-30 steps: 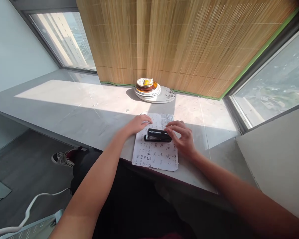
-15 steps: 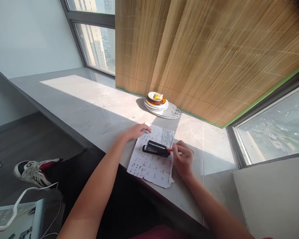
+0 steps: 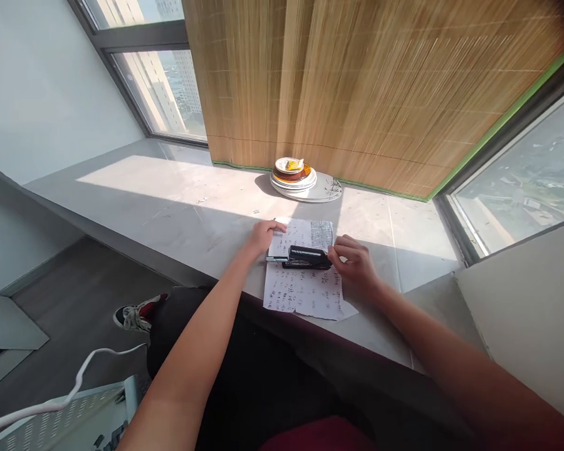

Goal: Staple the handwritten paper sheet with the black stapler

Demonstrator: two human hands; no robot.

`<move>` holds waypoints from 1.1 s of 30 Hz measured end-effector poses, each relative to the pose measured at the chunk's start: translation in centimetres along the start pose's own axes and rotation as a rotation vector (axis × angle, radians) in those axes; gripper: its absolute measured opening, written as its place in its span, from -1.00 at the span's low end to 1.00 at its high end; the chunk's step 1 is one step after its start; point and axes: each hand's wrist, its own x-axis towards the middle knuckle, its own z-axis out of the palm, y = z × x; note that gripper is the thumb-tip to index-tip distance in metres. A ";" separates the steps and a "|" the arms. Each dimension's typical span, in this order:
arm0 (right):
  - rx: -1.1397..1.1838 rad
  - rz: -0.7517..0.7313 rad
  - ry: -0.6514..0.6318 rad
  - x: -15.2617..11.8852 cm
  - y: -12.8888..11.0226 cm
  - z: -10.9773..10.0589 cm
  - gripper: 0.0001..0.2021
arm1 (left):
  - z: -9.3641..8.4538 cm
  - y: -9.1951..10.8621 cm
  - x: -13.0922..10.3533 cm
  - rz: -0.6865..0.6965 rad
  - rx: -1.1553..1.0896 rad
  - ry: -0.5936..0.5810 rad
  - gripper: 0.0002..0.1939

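Observation:
A sheet of paper with handwriting lies on the stone ledge near its front edge. On it rests a black case, long and glossy, with a thin light-coloured pen-like item sticking out to its left. The fingers of my left hand lie spread on the paper's upper left corner, holding nothing. At the case's right end, my right hand has thumb and forefinger pinched together on it; the exact spot gripped is too small to make out.
Stacked plates, with a small yellow packet on top, stand on an oval plate before the bamboo blind. Windows flank the blind. A white cable and a perforated basket are at the lower left.
The view has shifted. The case now lies more level, and the thin item shows beyond its left end. The red spot near my right fingertips is no longer visible.

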 end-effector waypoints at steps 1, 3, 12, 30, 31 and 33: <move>0.007 0.013 0.011 0.1 0.0 -0.1 -0.56 | 0.0 -0.1 0.1 -0.006 -0.004 -0.003 -0.61; 0.020 0.029 0.017 0.3 0.1 -0.1 -0.71 | 0.1 -0.1 0.2 -0.014 -0.003 -0.024 -0.63; 0.123 0.037 -0.279 -0.9 0.2 2.5 -0.62 | 0.0 1.3 0.4 -0.127 -0.020 -0.003 -0.71; -0.232 -0.227 -0.052 -1.0 -1.0 -0.1 -0.64 | 2.5 5.3 -1.2 -0.509 -1.072 -0.117 -0.59; -0.235 -0.206 -0.023 -0.9 -1.1 0.0 -0.64 | 2.5 5.3 -1.2 -0.526 -1.080 -0.071 -0.66; -0.205 -0.129 0.095 -0.7 -1.3 0.1 -0.68 | 2.2 5.4 -1.0 -0.568 -1.115 0.045 -0.77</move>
